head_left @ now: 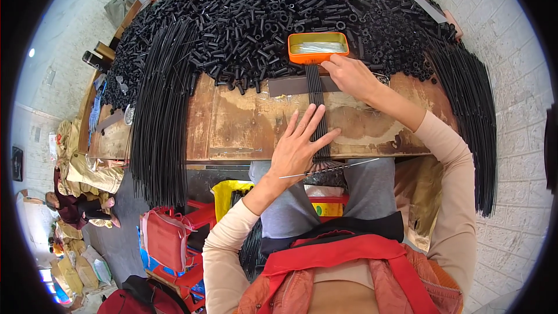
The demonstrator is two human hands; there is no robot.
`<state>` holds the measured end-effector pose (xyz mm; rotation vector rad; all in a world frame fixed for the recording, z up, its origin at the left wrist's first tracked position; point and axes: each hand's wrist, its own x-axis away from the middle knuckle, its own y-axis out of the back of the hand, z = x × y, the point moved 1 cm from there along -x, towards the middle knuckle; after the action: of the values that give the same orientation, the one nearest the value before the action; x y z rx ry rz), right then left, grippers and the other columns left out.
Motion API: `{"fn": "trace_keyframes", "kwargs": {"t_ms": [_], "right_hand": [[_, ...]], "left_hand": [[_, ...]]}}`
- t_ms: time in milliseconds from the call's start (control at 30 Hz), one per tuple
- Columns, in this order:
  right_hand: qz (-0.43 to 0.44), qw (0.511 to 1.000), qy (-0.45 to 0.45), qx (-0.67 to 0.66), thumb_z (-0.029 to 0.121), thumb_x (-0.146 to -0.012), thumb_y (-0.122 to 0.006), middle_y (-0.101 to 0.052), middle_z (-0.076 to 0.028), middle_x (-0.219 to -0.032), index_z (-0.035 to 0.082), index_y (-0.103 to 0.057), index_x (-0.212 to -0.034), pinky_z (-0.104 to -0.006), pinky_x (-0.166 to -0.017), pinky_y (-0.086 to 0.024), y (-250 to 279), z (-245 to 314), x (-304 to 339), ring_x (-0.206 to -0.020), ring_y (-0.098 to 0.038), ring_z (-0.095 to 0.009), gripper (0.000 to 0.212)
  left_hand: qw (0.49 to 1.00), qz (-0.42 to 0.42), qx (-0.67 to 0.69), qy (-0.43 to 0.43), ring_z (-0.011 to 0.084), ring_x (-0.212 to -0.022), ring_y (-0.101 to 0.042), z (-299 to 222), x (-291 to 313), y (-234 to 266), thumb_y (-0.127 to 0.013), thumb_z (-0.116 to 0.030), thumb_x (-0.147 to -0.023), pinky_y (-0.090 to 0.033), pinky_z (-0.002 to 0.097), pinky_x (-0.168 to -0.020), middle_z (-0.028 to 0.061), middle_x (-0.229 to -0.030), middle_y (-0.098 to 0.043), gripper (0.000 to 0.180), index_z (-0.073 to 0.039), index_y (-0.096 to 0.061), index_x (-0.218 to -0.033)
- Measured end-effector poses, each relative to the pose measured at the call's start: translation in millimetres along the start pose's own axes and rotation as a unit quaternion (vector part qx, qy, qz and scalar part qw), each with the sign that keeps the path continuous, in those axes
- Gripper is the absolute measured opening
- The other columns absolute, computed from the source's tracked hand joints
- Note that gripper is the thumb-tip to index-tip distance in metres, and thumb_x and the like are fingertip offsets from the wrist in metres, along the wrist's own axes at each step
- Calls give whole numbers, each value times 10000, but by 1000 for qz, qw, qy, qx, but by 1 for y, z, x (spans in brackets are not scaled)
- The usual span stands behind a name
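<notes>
**Slipping and Fanning Out Are the Main Dangers Here**

In the head view, we see a narrow row of black rods (314,85) lying on the wooden table (244,131), pointing away from the person and crossing over a dark flat strip (285,86). The left hand (300,146) lies palm down upon the row, its fingers spread, pressing and not gripping. The right hand (350,77) is bent at the far ends of the rods, thumb and forefinger drawn close together, just beside the orange box (294,57) with thin metal pins (318,47) inside. These fingertips are small in our view, so we cannot tell whether they pinch a rod, a pin or nothing.

At the near edge of the table, a thin metal wire (361,163) runs across the near ends of the rods. We judge that if the left palm lifts or presses unevenly, the rods could fan out and lose their order. A sideways pull on the wire, perhaps from the left wrist or the knees below, could twist the row. The right knuckles are so near the box that a careless push may tip it and scatter the pins into the heap of black tubular pieces (250,29) behind, where to find them would be slow.
</notes>
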<state>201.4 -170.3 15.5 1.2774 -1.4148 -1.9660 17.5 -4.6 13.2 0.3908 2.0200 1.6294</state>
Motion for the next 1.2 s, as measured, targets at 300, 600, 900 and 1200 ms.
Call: {"fn": "trace_keyframes", "kwargs": {"t_ms": [300,600,900,1200], "right_hand": [[-6,1000,13,14,23,-801,-589,-573,-122,-900,1,-592,-1043,-401,-666,-532,0,1,0,-824,-628,-310,243],[-50,997,64,-15,33,-825,-562,-568,-107,-896,16,-595,-1012,-384,-687,-529,-5,-9,-6,-825,-621,-297,191],[-64,997,49,-18,86,-842,-588,-580,-111,-895,25,-560,-903,-385,-689,-530,0,-2,-11,-856,-622,-298,91],[-26,997,-9,66,64,-812,-573,-572,-102,-862,38,-578,-860,-389,-661,-540,10,-14,1,-827,-624,-292,54]], "left_hand": [[998,-21,50,6,328,-1434,-224,-2,-1,4,-716,-420,-709,-210,481,-1158,171,-1543,-240,728,-274,-472,-1380],[999,-9,34,3,338,-1442,-196,0,0,1,-707,-465,-762,-206,479,-1159,174,-1546,-227,714,-277,-449,-1400],[998,-21,60,7,333,-1438,-216,0,0,3,-747,-378,-710,-214,471,-1160,174,-1543,-239,719,-259,-488,-1370],[998,-4,56,12,329,-1444,-203,-2,0,6,-781,-382,-686,-214,472,-1160,164,-1548,-233,749,-273,-490,-1367]]}}
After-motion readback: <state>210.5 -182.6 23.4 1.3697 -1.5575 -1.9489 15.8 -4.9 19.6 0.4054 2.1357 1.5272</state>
